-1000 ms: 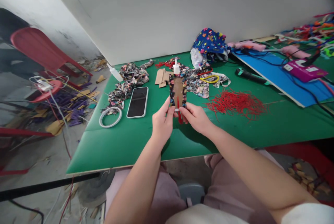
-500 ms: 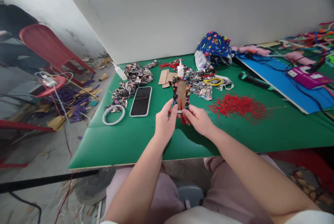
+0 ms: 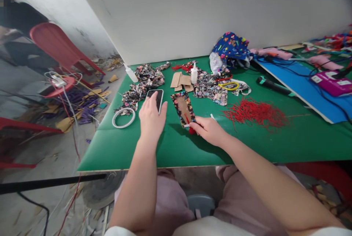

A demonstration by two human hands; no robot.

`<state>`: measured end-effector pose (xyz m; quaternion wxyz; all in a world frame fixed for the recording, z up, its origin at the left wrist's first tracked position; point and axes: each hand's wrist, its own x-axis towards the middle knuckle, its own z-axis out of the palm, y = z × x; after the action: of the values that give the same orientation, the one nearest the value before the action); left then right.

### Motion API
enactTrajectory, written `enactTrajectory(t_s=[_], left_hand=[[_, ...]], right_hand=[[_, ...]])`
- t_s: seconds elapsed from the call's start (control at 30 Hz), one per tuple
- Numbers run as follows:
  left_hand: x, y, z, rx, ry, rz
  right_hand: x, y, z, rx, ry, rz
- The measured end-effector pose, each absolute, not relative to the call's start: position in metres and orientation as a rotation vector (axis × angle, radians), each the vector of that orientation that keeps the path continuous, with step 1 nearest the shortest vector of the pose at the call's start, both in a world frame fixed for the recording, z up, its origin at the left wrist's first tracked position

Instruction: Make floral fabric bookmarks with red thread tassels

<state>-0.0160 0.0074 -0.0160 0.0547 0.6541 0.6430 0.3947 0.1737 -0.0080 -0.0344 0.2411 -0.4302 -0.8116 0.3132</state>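
My left hand is over the near part of a phone with a white edge, palm down and fingers spread. My right hand pinches the lower corner of a floral-bordered card with a brown middle. A red strip lies on the card's lower half, and something red hangs below it by my fingers. A small white strip crosses the card's bottom edge. Another white strip shows just beyond my right hand.
A tape roll lies left of the phone. Behind are floral scraps, cardboard pieces, glue bottles and yellow-handled scissors. Red cords, a blue board and a purple device are at right.
My left hand has let go of the card and moved left onto the phone. The card, now in my right hand alone, has tilted to the left. The view has shifted slightly.
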Motion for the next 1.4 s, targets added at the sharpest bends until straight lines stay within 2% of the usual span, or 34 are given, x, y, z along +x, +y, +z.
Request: enactTrajectory(t_s=[0.13,0.2,0.53,0.63,0.73,0.8,0.87,1.0,1.4], left_hand=[[-0.042,0.013,-0.021,1.986,2.368,0.570],[-0.044,0.014,-0.025,1.946,2.411,0.463],[-0.040,0.015,-0.028,1.939,2.401,0.541],[-0.035,0.016,-0.026,1.909,2.238,0.854],[-0.023,0.014,-0.022,1.701,1.671,1.184],[-0.012,0.009,-0.020,1.541,1.327,1.138],[-0.002,0.003,-0.018,1.541,1.190,0.980],[0.009,-0.005,-0.017,1.668,1.121,0.811],[0.012,-0.007,-0.022,1.541,0.980,0.833]], right_hand=[[0.174,-0.008,-0.035,-1.187,-2.226,0.863],[0.174,-0.008,-0.035,-1.183,-2.224,0.867],[0.173,-0.007,-0.037,-1.206,-2.186,0.905],[0.173,-0.009,-0.036,-1.205,-2.119,0.991],[0.172,-0.010,-0.033,-1.206,-1.975,1.147],[0.172,-0.009,-0.032,-1.200,-1.874,1.215],[0.173,-0.008,-0.031,-1.193,-1.799,1.230],[0.175,-0.005,-0.033,-1.170,-1.714,1.237],[0.173,-0.010,-0.030,-1.089,-1.684,1.302]])
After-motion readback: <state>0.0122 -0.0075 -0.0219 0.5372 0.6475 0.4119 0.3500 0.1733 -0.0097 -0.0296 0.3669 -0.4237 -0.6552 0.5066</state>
